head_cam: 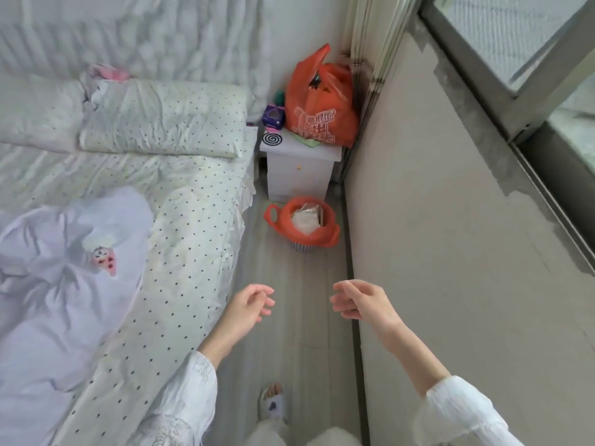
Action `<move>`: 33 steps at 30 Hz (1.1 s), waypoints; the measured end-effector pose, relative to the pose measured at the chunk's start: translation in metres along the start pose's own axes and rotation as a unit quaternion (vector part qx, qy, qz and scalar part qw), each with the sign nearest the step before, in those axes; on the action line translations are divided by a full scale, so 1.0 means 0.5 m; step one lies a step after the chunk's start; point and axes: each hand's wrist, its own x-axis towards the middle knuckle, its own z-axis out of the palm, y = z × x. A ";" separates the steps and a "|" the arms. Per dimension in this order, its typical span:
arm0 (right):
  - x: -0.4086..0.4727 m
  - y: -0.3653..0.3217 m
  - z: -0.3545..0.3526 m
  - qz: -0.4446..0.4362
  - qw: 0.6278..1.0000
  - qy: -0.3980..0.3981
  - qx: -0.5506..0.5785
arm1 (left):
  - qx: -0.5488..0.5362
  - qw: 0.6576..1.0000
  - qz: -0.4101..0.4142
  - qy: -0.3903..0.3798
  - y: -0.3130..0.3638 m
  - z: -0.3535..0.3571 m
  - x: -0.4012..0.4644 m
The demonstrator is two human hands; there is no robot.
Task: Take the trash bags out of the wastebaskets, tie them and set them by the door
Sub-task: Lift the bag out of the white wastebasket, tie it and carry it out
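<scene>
An orange trash bag (317, 235) holding white wrappers is lining the wastebasket (302, 245) by the nightstand (299, 175); left hand (249, 302) and right hand (363, 300) are hovering released, grasping nothing.

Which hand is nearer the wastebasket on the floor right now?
Left, but only slightly. The left hand is below the wastebasket and a bit left of it; the right hand is below and further right, near the wall. Neither touches it.

Loose white embroidered left sleeve (193, 391), crinkled white right sleeve (460, 413), white trousers (273, 434), white open-toe slipper (273, 405)
</scene>
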 end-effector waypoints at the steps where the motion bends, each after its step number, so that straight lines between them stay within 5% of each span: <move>1: 0.037 -0.017 -0.004 0.007 1.000 0.002 0.003 | 0.003 1.000 -0.008 -0.001 0.017 -0.006 0.038; 18: 0.837 -0.112 -0.117 0.142 0.989 0.034 -0.013 | 0.016 0.986 -0.162 -0.024 0.038 0.064 0.808; 27: 1.234 0.050 -0.088 0.196 0.971 0.052 -0.124 | 0.038 0.974 -0.220 -0.022 -0.150 0.127 1.171; 33: 1.453 0.229 -0.071 0.221 0.946 0.165 -0.171 | 0.072 0.965 -0.251 -0.037 -0.357 0.171 1.370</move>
